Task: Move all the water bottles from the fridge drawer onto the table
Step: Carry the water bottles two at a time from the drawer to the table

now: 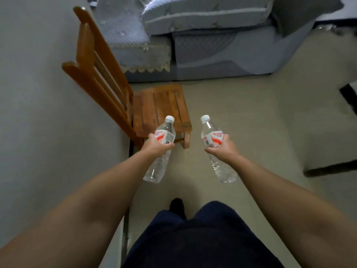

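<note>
Both hands loaded, one bottle each. Left hand (154, 146) is wrapped around the left water bottle (161, 149) at mid-body, just under the red-and-white label; white cap points to 12 o'clock, base tips back toward 6. Right hand (224, 149) grips the right water bottle (217, 147) the same way, fingers curled over the label, cap leaning to 11 o'clock, base toward 5. Bottles are apart, neither touching anything but the hand holding it, both held in the air above the floor (241, 117).

Wooden chair (154, 109) sits at 12 o'clock from the left bottle, backrest against the grey wall (38, 93) at 9. Grey sofa (202, 35) spans the top of the view, beyond the chair. Person's dark shorts (202, 238) fill the bottom centre, with one dark foot (176, 206) ahead of them. A dark-edged surface (328, 167) cuts in at 3 o'clock; can't tell what it is.
</note>
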{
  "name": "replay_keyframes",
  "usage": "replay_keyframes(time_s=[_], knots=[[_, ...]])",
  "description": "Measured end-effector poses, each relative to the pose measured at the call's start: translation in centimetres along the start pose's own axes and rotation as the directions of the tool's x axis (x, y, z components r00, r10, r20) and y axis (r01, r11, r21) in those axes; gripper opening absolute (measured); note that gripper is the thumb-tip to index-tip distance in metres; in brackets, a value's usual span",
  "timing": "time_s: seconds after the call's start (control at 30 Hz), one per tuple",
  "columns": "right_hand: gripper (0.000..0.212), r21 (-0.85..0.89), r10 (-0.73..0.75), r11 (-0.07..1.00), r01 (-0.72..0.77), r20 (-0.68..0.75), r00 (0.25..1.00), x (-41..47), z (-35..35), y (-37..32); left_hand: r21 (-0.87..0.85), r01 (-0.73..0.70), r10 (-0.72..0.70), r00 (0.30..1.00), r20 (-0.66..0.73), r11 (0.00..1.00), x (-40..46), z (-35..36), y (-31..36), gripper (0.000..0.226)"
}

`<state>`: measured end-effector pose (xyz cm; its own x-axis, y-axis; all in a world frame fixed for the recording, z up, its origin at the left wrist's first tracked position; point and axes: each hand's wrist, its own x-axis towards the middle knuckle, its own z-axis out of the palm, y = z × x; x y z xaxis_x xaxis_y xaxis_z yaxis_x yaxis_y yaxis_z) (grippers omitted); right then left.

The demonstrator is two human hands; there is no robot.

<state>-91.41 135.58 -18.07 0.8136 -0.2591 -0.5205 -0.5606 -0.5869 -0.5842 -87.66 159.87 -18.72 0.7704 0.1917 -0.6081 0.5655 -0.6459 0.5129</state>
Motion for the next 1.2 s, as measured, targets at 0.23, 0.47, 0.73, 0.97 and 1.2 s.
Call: replay_keyframes(time_s=[0.23, 0.47, 0.73, 0.97, 1.2], knots=[[0.060, 0.151, 0.117, 0.983, -0.103, -0.086, 0.989, 3.7, -3.9, 1.3, 0.148, -0.160, 0.143, 0.983, 0.117, 0.976, 4.6, 2.7, 8.5, 0.083], [0.058, 0.193, 0.178, 0.970, -0.145, -0.164, 0.970, 9.8, -9.6, 3.8, 0.271, -0.273, 0.215, 0.951, 0.223, 0.923, 8.9, 7.7, 18.3, 0.087], [0.060, 0.235, 0.265, 0.950, -0.205, -0.266, 0.927, 18.4, -22.8, 8.0, 0.342, -0.385, 0.300, 0.913, 0.276, 0.857, 12.2, 15.1, 34.5, 0.083], [0.057, 0.398, 0.408, 0.879, -0.262, -0.347, 0.844, 22.5, -31.1, 13.3, 0.343, -0.516, 0.377, 0.837, 0.398, 0.785, 12.9, 23.1, 45.5, 0.082], [0.062, 0.526, 0.548, 0.783, -0.332, -0.331, 0.768, 26.6, -36.0, 17.4, 0.394, -0.641, 0.392, 0.739, 0.548, 0.659, 15.7, 30.4, 55.0, 0.088]])
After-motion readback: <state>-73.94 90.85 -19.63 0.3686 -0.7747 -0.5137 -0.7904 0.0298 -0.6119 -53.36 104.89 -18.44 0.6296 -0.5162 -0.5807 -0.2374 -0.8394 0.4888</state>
